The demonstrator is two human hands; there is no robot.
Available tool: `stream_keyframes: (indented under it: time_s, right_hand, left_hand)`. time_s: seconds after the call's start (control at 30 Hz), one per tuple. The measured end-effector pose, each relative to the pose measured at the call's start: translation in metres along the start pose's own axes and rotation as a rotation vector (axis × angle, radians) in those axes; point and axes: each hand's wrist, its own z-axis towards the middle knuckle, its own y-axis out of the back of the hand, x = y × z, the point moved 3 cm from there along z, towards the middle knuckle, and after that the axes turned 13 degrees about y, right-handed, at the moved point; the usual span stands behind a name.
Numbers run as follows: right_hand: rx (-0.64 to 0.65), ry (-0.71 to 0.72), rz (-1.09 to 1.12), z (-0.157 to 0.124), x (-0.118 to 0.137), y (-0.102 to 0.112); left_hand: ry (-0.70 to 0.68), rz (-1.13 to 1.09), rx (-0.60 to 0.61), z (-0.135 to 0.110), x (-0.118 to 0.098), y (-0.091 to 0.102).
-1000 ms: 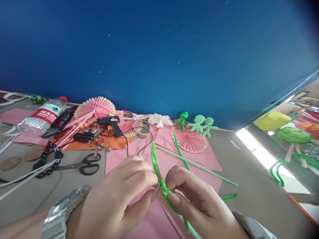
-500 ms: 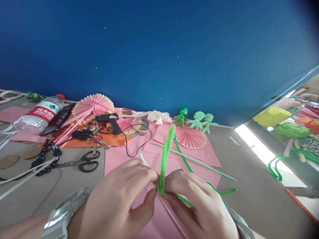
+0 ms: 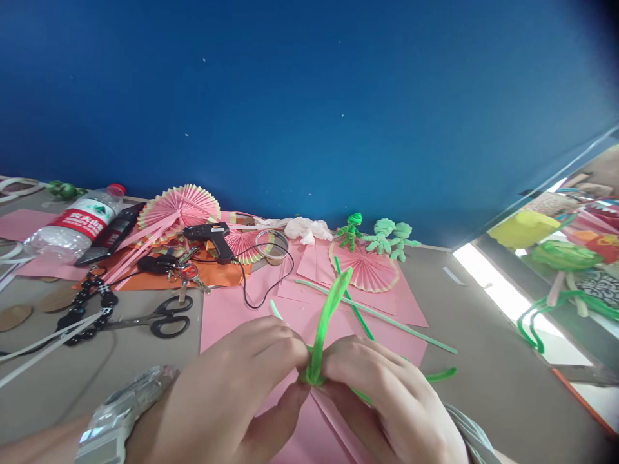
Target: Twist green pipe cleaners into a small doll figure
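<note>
My left hand (image 3: pixel 227 393) and my right hand (image 3: pixel 391 406) meet low in the middle, both pinching a bright green pipe cleaner (image 3: pixel 329 322) at a twisted knot between my fingertips. A narrow folded loop of it stands up from the pinch and leans right. Its loose tail (image 3: pixel 440 374) trails out to the right over the pink paper (image 3: pixel 309 432). My left wrist carries a silver watch (image 3: pixel 120 412). More green pipe cleaners (image 3: pixel 382 317) lie flat on the pink sheets just beyond my hands.
Black scissors (image 3: pixel 162 318), a glue gun (image 3: pixel 210 235) with its cord, keys (image 3: pixel 186 274), a black bead string (image 3: pixel 84 309), a water bottle (image 3: pixel 72 222) and pink paper fans (image 3: pixel 181 206) lie left and behind. Three green pipe-cleaner figures (image 3: pixel 382 235) stand by the blue wall.
The loop has swung from leaning left to upright, and now leans right and is shorter. Both hands have stayed pinched at the knot, fingers turning slightly.
</note>
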Motion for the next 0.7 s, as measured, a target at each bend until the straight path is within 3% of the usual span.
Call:
stream_keyframes:
  time_s: [0.2,0.4,0.57,0.7]
  right_hand:
    - [0.048,0.017,-0.005,0.001,-0.002,0.003]
    - [0.083,0.056,-0.04,0.001,-0.003,0.005]
    - [0.12,0.017,-0.072,0.001,-0.004,0.008]
    - [0.105,-0.132,-0.009,0.005,-0.005,0.012]
  left_hand:
    - [-0.01,0.042,-0.024,-0.003,-0.004,0.004]
    - [0.034,0.072,0.04,-0.005,0.001,0.0]
    - [0.112,0.047,0.086,-0.002,0.004,0.002]
    - [0.129,0.045,0.13,-0.001,0.006,0.008]
